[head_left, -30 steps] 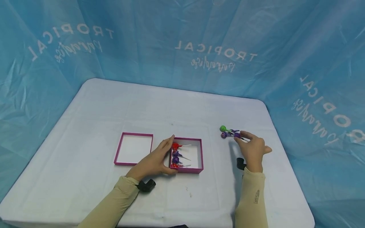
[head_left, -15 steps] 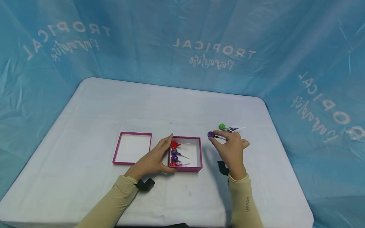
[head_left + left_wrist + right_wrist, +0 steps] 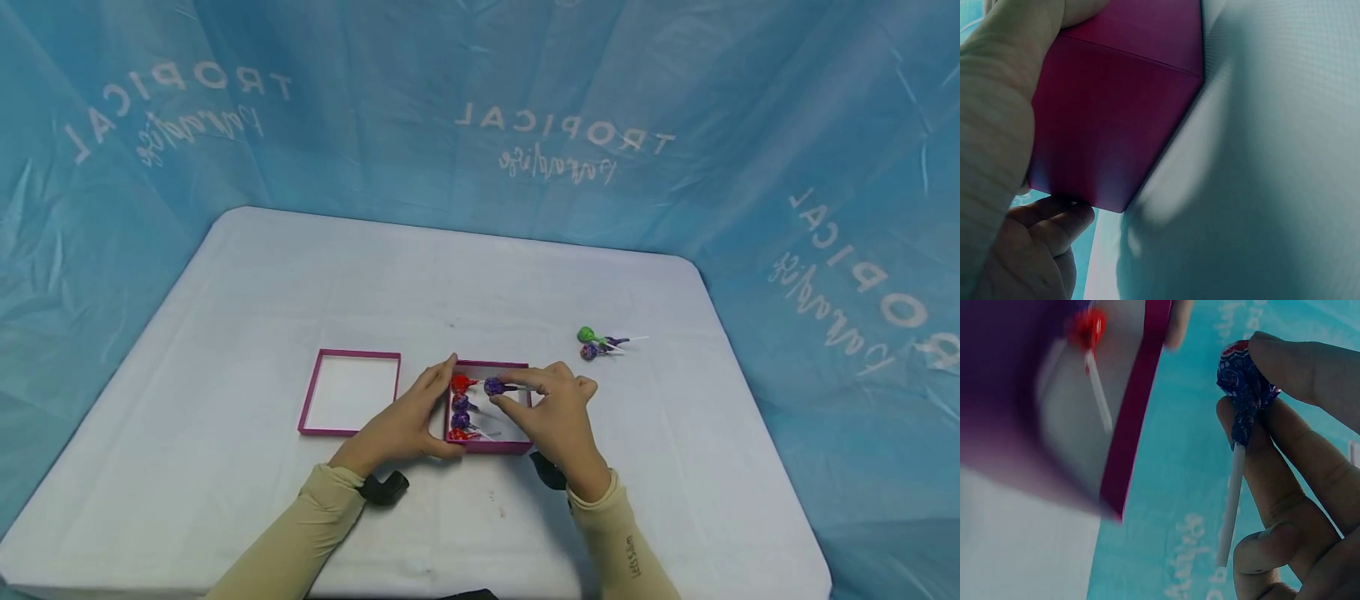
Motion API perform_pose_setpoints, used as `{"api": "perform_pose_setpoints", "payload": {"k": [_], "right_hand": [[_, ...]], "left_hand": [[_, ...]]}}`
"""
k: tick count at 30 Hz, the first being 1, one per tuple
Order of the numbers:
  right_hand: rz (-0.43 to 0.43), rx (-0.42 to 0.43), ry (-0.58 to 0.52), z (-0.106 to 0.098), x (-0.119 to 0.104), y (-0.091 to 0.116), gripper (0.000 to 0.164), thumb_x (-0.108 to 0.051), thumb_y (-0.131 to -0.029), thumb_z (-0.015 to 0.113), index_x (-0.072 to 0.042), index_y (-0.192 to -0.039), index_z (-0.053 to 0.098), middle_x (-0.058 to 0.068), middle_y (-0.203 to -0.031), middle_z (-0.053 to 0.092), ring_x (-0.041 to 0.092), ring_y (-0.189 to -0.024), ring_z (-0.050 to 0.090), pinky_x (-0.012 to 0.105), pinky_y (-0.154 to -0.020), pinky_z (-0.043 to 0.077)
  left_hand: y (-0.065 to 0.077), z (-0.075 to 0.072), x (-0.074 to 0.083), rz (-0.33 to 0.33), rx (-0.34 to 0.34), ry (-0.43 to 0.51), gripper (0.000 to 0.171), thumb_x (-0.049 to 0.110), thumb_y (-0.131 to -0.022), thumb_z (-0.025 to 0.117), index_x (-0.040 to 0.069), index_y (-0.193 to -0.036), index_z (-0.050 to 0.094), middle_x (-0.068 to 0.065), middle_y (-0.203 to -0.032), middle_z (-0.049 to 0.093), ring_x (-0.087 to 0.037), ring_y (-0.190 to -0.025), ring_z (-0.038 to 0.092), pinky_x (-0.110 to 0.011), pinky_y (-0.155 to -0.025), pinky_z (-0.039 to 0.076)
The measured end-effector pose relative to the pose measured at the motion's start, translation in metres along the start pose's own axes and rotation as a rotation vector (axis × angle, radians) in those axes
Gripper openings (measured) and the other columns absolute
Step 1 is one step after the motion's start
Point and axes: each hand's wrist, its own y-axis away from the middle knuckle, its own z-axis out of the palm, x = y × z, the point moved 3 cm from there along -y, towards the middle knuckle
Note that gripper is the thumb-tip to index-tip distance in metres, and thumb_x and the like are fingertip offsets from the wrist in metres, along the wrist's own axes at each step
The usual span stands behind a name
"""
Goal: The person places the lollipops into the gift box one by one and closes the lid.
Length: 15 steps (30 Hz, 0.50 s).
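Behind the open square magenta box (image 3: 495,448), the white-covered desk (image 3: 450,279) leaves passage; the left hand (image 3: 401,423) blocks the box's left, the right hand (image 3: 558,419) its right.

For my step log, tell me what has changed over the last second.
The right hand has carried a purple lollipop leftward, from beside the loose lollipops to over the open box, and still pinches it. The left hand stays gripping the box's left side; the lollipops inside, the loose ones and the shallow tray look unmoved.
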Motion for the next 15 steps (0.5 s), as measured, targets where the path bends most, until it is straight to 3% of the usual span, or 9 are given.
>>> {"api": "perform_pose_setpoints", "payload": {"k": [6,15], "right_hand": [[-0.046,-0.039,-0.024,0.01,-0.012,0.008,0.028,-0.026,-0.07,0.094,-0.022,-0.096,0.083,-0.007,-0.088,0.078,0.01,-0.08,0.049,0.05,-0.078,0.016],[0.003,-0.108,0.028,0.017,-0.007,0.015,0.028,-0.027,-0.067,0.095,-0.023,-0.092,0.084,-0.007,-0.087,0.077,0.01,-0.078,0.049,0.049,-0.08,0.019]], "left_hand": [[0.0,0.0,0.0,0.009,0.007,-0.001,0.131,0.043,-0.07,0.092,0.015,-0.164,0.005,-0.007,-0.165,0.021,-0.027,-0.15,0.027,-0.048,-0.117,0.035],[0.001,-0.001,0.002,0.008,0.004,-0.003,0.13,0.044,-0.07,0.091,0.015,-0.164,0.005,-0.006,-0.166,0.02,-0.027,-0.15,0.027,-0.048,-0.116,0.035]]}}
